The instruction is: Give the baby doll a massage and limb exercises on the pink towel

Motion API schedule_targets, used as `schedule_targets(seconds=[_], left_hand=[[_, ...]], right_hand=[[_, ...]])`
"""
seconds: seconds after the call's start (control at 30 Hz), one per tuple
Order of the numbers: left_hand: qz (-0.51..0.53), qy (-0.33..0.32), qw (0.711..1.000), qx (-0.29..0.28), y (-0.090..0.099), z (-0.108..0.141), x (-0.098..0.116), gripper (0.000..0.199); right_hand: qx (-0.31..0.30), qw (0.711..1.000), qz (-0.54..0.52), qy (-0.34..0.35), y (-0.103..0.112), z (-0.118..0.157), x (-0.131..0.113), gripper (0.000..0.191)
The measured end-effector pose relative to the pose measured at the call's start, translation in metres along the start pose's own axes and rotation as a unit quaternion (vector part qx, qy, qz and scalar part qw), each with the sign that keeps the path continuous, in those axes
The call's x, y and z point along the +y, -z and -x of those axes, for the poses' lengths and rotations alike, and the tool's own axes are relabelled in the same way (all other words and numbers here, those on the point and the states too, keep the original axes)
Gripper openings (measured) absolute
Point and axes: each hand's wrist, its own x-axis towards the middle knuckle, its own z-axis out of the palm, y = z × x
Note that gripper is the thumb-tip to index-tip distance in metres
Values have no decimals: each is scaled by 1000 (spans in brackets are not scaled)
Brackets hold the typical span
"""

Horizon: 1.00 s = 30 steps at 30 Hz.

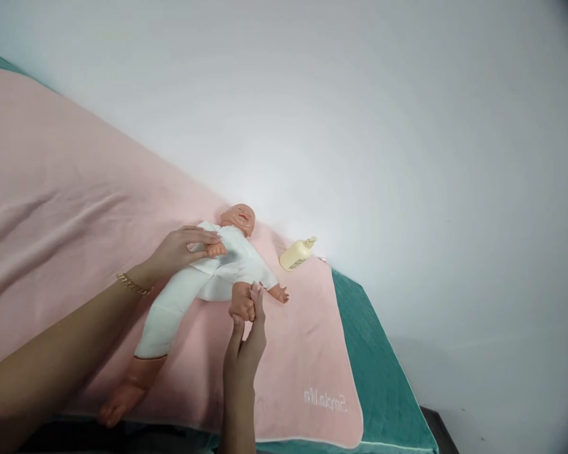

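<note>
A baby doll (236, 252) in a white outfit lies on its back on a pink blanket, its bare head toward the wall. With bent fingers my left hand (184, 246) holds one of the doll's hands against its chest; a gold-coloured bracelet circles that wrist. Lower down, my right hand (250, 328) grips one of the doll's bare feet (241, 299) between thumb and fingers, and that leg is bent up. The doll's other leg (163, 315) stretches toward the near edge. Its other arm reaches out to the right.
A pale yellow pump bottle (295, 255) stands tilted in view beside the doll, near the wall. The pink blanket (303, 353) lies over a teal cover (373, 359), which shows along the right side. A white wall (360, 157) rises behind.
</note>
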Motion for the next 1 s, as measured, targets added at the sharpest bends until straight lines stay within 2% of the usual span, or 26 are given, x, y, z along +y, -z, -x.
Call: schedule_targets(seconds=[0.2,0.27,0.33,0.43,0.53,0.6,0.7,0.8,0.87,0.9,1.0], left_hand=[[-68,-101,989,-81,0,-4,-13,28],[-63,-105,988,-93,0,-4,-12,29],[-45,-80,992,-82,0,-3,-9,31],[-4,11,1000,-17,0,-2,1,37],[48,111,989,82,2,-1,13,40],[57,138,974,169,6,-3,16,44],[91,132,948,276,13,-6,8,55],[170,164,913,334,22,-9,-9,57],[195,208,889,358,26,-10,-21,50],[201,225,883,360,27,-11,-26,47],[206,239,886,341,29,-11,-36,40]], right_hand=[[-19,995,-57,-80,-5,-29,-16,48],[-23,994,-58,-92,-5,-31,-17,49],[-32,994,-55,-87,-3,-29,-15,48],[-36,996,-53,-58,1,-20,-12,45],[-21,998,-49,-20,7,-2,-10,42],[-17,999,-31,-1,12,16,-7,41],[-9,1000,19,21,16,52,6,43],[0,996,71,61,14,93,37,42],[1,986,102,134,9,118,64,41],[13,976,113,187,7,128,77,40],[30,965,148,215,0,146,101,38]])
